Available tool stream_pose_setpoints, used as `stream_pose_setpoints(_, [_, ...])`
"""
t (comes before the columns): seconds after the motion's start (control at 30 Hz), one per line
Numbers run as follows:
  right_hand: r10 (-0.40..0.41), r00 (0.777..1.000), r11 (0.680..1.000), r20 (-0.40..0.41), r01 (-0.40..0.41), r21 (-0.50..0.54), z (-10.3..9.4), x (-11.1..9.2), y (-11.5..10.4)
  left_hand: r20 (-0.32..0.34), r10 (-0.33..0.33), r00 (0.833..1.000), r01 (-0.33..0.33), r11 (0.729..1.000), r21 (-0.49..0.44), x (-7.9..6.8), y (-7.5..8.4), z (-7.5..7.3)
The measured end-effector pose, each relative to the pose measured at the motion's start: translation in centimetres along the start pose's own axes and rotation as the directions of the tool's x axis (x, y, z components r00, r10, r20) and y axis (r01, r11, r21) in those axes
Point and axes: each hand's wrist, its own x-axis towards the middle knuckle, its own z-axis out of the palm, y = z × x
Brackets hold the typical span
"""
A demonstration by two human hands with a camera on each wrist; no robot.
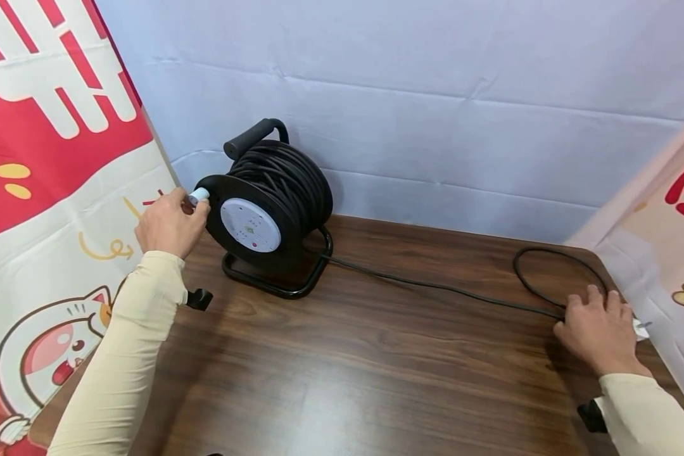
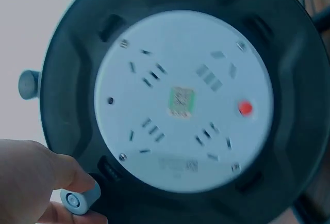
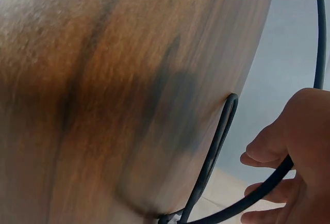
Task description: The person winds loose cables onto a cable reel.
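Observation:
A black cable reel stands on its tube frame at the back left, wound with black cord and topped by a handle. On its face is a round white socket panel with a red button. My left hand pinches the pale crank knob at the reel's rim. From the reel's base the cord runs right across the table. My right hand rests over the cord's looped end, fingers loosely spread; in the right wrist view the cord passes across them. Beside it a white plug partly shows.
The brown wooden table meets a pale cloth backdrop close behind the reel. Printed banners stand at both sides, the red and white one close by my left hand. A cord loop lies near the right back corner.

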Motion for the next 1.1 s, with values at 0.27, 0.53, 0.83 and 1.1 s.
stream_pose_setpoints(0.27, [-0.007,1.0,1.0,-0.012,0.007,0.002,0.1,0.4,-0.4,0.011,-0.028,1.0,0.029,0.995,-0.1,-0.2,0.6,-0.3])
stream_pose_setpoints(0.53, [0.001,1.0,1.0,0.009,-0.001,0.022,0.2,0.5,-0.5,0.052,-0.046,0.998,0.056,0.976,-0.212,-0.4,2.1,-1.0])
stream_pose_setpoints(0.83, [-0.011,0.999,1.0,0.031,0.011,0.027,0.6,0.7,-1.0,-0.01,0.0,1.0,-0.003,0.962,-0.273,-1.0,4.4,-0.4])
stream_pose_setpoints(1.1, [-0.035,0.999,0.999,0.036,0.034,0.024,0.9,1.3,-1.9,-0.048,0.022,0.999,-0.035,0.952,-0.303,-2.3,5.6,-0.1])
